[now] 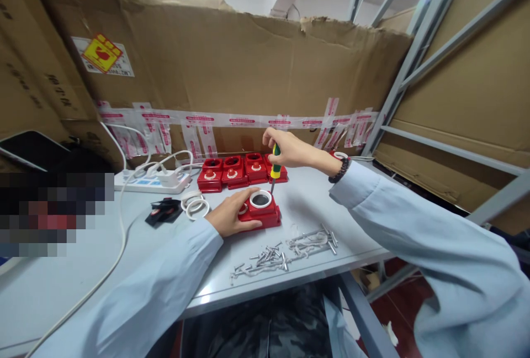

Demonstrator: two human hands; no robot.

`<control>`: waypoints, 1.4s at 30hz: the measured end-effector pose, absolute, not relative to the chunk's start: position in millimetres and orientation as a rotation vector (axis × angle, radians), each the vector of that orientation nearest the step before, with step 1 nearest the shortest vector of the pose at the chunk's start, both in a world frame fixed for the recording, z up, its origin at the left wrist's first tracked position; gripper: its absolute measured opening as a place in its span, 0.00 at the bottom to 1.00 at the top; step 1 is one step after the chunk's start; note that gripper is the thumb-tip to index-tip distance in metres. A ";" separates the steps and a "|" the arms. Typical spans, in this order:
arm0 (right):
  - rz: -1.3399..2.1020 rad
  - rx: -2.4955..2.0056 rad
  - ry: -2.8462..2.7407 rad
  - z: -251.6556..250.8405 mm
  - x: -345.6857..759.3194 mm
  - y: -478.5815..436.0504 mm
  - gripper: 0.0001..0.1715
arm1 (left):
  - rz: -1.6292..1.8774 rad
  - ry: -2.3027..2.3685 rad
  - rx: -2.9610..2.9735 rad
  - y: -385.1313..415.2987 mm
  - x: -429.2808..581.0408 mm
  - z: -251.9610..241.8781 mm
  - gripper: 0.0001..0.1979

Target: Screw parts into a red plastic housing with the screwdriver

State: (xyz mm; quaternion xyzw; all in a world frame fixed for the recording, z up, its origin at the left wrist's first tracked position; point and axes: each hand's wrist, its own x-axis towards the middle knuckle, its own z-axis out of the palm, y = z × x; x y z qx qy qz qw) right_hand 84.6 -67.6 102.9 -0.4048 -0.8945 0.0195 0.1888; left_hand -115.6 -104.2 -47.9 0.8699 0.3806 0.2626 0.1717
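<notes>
Screwdriver (275,170) work at the corner of a red housing (271,218) on the table (318,195).
The right hand's (285,149) grip is wrapped round the screwdriver; the left hand's (231,214) clasps the housing, beyond the loose screws (270,256). For sound work, press steadily, keep the driver square, and brace against twisting.
</notes>
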 end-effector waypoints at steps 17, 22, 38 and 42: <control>-0.007 -1.220 -2.431 96.0 86.3 -67.6 0.18 | 0.759 1.062 2.467 -104.3 -115.9 -47.7 0.36; 0.066 -1.207 -2.436 95.0 82.3 -66.3 0.21 | 0.758 1.065 2.453 -103.9 -116.0 -47.6 0.36; 0.076 -1.064 -2.255 113.5 98.2 -80.1 0.17 | 0.733 1.066 2.479 -102.9 -118.1 -49.5 0.38; 0.168 -1.005 -2.227 120.4 103.1 -107.6 0.15 | 0.865 1.141 2.590 -115.1 -113.0 -38.1 0.39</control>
